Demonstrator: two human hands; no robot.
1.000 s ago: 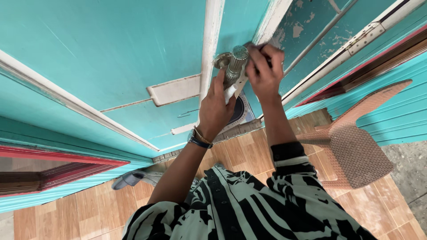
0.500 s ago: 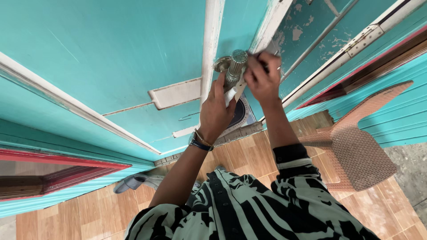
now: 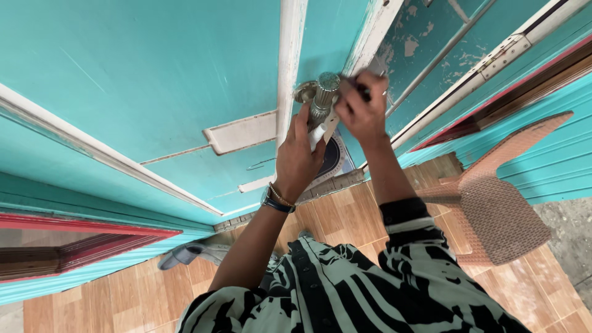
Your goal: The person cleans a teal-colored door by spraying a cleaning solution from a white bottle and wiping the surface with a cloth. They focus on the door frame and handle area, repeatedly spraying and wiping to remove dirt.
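The work in hand is at the metal knob [image 3: 325, 92] of a turquoise door [image 3: 154, 74], seen from above by the head camera. The knob is standing out from the door's white-edged stile [image 3: 288, 68], on a round plate against the wood.

The left hand [image 3: 298, 157] is reaching up from below; its fingers are lying along the underside of the knob's ribbed neck and against a white piece [image 3: 319, 131] that is hanging just under it. The grip here is loosely curled, steadying rather than clamping. What the white piece is cannot be told.

The right hand [image 3: 364, 108] is pressing in at the knob's right side, at the door's edge. Its fingers are pinched together on a small dark object; only a tip is showing, and whether it is a key or a tool cannot be told. The grip is pressed shut on that object.

Judgement: the step in hand appears to be working the lock or fixing at the knob, with the left hand bracing and the right hand driving. The next move is likely calling for a steady brace from below and a controlled turn or push from the right, kept in line with the lock so that the small object is not slipping out.

Nearby, a woven chair [image 3: 493, 203] is standing on the tiled floor [image 3: 123, 296] to the right, well apart from the knob.
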